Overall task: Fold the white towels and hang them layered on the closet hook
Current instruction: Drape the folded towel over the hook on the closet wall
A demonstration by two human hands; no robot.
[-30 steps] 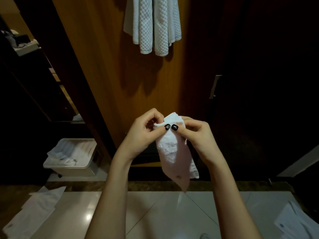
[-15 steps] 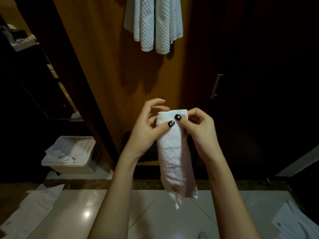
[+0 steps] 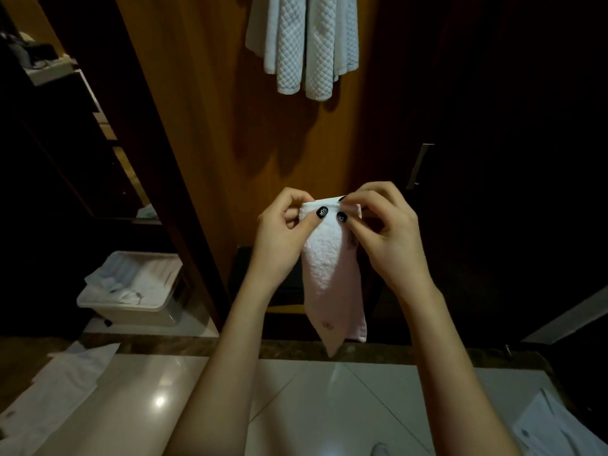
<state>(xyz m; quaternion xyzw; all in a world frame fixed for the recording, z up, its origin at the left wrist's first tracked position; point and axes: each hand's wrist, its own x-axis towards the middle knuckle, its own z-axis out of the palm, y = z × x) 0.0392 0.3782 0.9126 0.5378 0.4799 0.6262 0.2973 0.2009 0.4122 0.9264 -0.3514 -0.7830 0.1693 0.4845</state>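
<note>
A small white towel [image 3: 330, 274], folded into a narrow strip, hangs in front of me with its lower corner pointing down. My left hand [image 3: 284, 240] pinches its top left corner between thumb and fingers. My right hand [image 3: 386, 238] pinches the top right corner, so the two thumbs nearly meet on the top edge. Above, quilted white towels [image 3: 304, 44] hang in layers against the wooden closet panel [image 3: 210, 133]; the hook is out of view.
A white bin [image 3: 135, 291] holding crumpled white cloth stands at the lower left. White cloths lie on the glossy tiled floor at the left [image 3: 56, 393] and right [image 3: 559, 429]. A metal door handle [image 3: 419, 166] is on the dark door at the right.
The towel's top edge has been drawn flat between both hands and held slightly lower. The camera view shifted a little; the hanging towels now sit marginally lower in view.
</note>
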